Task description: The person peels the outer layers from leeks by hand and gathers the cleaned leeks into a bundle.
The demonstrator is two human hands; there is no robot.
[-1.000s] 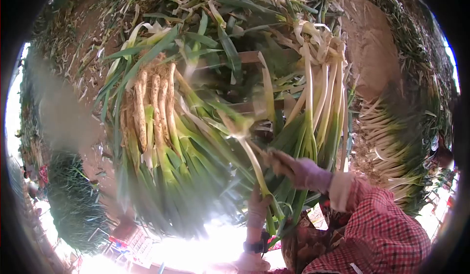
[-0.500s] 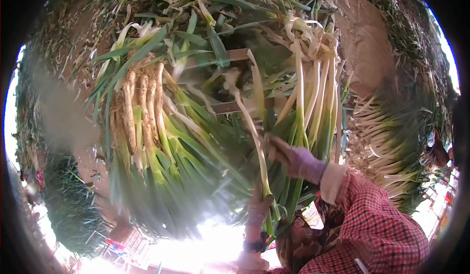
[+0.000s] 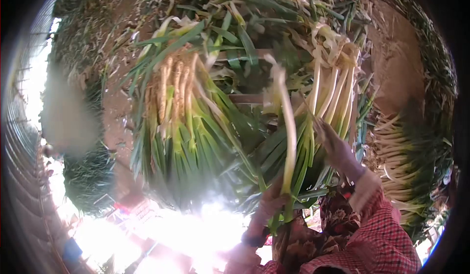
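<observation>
In my left hand (image 3: 274,199), low in the middle, a single green onion (image 3: 290,137) is gripped by its green lower part. Its pale stalk stands up, root end on top and slightly blurred. My right hand (image 3: 338,149) is to the right of that stalk, fingers stretched out toward the upper left and partly smeared. Behind the fingertips lies a bundle of clean white green onions (image 3: 334,90) with roots at the top. A pile of unpeeled green onions (image 3: 178,90), with brownish, soil-stained stalks, lies to the left.
Loose leaves and peelings (image 3: 289,10) cover the far ground. A long row of green onions (image 3: 396,151) lies on the right. Bare soil (image 3: 396,58) shows at the upper right. More greens (image 3: 85,176) are heaped at the left, near strong glare.
My right hand has moved away from the held green onion, to the right and slightly up. My left hand still grips the stalk. The whole view has shifted.
</observation>
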